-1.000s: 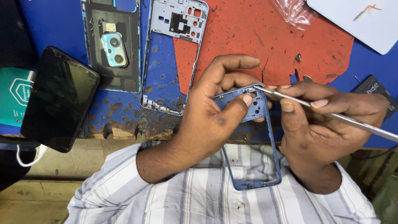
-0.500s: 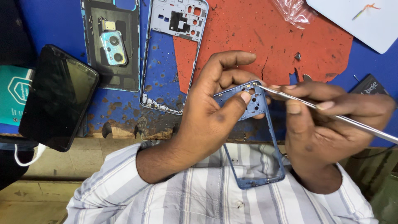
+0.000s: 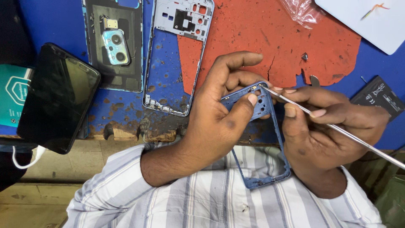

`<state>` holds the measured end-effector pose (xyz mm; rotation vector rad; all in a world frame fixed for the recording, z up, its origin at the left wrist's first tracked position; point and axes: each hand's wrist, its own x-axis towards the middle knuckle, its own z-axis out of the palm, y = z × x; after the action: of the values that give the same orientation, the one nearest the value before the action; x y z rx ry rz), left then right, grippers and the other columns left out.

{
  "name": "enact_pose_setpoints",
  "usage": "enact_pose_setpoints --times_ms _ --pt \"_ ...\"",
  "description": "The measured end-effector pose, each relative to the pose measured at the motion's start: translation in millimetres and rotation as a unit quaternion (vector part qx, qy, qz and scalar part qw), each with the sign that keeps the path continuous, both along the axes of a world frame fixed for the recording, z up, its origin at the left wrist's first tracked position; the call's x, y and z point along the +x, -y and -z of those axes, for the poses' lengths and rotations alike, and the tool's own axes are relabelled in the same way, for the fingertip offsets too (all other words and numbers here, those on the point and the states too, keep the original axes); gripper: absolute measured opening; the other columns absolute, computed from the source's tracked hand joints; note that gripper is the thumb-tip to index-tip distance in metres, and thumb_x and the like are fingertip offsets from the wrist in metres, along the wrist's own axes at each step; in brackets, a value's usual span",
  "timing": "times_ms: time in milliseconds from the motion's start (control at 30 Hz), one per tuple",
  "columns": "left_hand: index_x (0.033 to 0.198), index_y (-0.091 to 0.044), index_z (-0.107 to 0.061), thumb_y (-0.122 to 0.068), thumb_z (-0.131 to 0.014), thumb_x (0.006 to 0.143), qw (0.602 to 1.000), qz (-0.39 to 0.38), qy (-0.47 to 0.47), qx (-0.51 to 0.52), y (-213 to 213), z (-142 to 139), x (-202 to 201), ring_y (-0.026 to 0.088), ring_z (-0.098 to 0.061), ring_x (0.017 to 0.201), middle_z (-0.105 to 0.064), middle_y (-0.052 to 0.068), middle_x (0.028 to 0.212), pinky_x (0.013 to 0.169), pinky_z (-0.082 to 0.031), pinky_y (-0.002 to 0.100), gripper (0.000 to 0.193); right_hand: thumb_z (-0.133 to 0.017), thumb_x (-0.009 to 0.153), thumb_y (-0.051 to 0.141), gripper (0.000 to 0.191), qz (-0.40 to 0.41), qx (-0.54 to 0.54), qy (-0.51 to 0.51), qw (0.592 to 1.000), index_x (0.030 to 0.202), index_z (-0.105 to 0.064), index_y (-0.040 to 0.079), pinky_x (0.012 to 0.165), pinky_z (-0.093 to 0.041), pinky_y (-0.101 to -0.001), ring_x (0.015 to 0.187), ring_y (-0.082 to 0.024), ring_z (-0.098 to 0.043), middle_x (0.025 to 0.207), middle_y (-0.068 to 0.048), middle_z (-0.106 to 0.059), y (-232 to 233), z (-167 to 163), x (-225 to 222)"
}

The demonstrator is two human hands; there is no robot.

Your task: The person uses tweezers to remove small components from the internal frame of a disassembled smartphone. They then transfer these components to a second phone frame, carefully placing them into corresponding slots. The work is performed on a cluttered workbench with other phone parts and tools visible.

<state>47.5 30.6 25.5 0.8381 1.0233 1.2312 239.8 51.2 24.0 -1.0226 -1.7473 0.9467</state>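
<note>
The left hand (image 3: 219, 122) grips a blue phone frame (image 3: 263, 139) by its upper end, thumb pressed on the near face and fingers curled behind, so the frame hangs down from the hand over the striped shirt, just off the edge of the tabletop (image 3: 168, 80). The right hand (image 3: 325, 126) is closed around a thin metal tool (image 3: 337, 128), pinched like a pen, its tip touching the frame's top corner just beside the left thumb. The frame looks light, thin and hollow, likely plastic, so it probably flexes and could crack along its long rails; the stouter top end with the camera openings is the safer place to hold. Beyond the left hand lie another bare frame (image 3: 177, 55), a back cover (image 3: 114, 46) and a dark phone (image 3: 57, 97).
</note>
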Motion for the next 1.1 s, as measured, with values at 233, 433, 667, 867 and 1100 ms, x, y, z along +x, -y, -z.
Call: enact_pose_setpoints --times_ms 233,433,667,867,1100 --pt "0.147 0.001 -0.04 0.008 -0.053 0.108 1.0 -0.003 0.014 -0.025 -0.8 -0.4 1.0 0.012 -0.067 0.11 -0.068 0.011 0.113 0.102 -0.057 0.026 0.042 -0.068 0.113 -0.005 0.032 0.037 -0.009 0.006 0.999 0.121 -0.037 0.002 0.087 -0.068 -0.03 0.1 -0.026 -0.077 0.111 -0.025 -0.071 4.3 3.8 4.8" --pt "0.147 0.001 -0.04 0.009 -0.053 0.109 1.0 -0.001 0.005 -0.013 -0.4 -0.5 0.8 0.011 -0.067 0.111 -0.068 0.01 0.114 0.104 -0.057 0.026 0.04 -0.069 0.113 -0.002 0.03 0.018 -0.002 0.003 1.0 0.122 -0.04 0.002 0.094 -0.069 -0.0333 0.103 -0.027 -0.079 0.11 -0.025 -0.071 4.1 1.5 4.4" --pt "0.147 0.001 -0.04 0.008 -0.053 0.109 1.0 0.001 0.011 -0.018 0.1 -1.1 1.8 0.011 -0.066 0.111 -0.067 0.011 0.115 0.102 -0.056 0.025 0.04 -0.067 0.113 -0.002 0.029 0.006 0.016 0.015 1.0 0.124 -0.04 0.002 0.09 -0.07 -0.0317 0.102 -0.027 -0.078 0.11 -0.026 -0.07 0.7 -0.1 2.2" --pt "0.147 0.001 -0.039 0.008 -0.052 0.109 1.0 0.002 0.019 -0.022 0.0 -0.5 1.6 0.011 -0.066 0.111 -0.067 0.011 0.115 0.103 -0.057 0.026 0.041 -0.067 0.11 -0.003 0.029 0.008 0.034 0.027 0.999 0.124 -0.043 0.002 0.091 -0.07 -0.0345 0.101 -0.029 -0.078 0.109 -0.028 -0.07 0.0 0.1 5.5" --pt "0.148 0.0 -0.039 0.009 -0.052 0.111 1.0 0.003 0.014 -0.002 0.8 -0.2 1.2 0.012 -0.066 0.113 -0.068 0.011 0.116 0.108 -0.056 0.027 0.04 -0.065 0.111 -0.002 0.03 -0.006 0.006 -0.01 1.0 0.122 -0.038 0.003 0.089 -0.069 -0.0297 0.103 -0.026 -0.078 0.112 -0.027 -0.07 -0.3 -1.3 -1.1"
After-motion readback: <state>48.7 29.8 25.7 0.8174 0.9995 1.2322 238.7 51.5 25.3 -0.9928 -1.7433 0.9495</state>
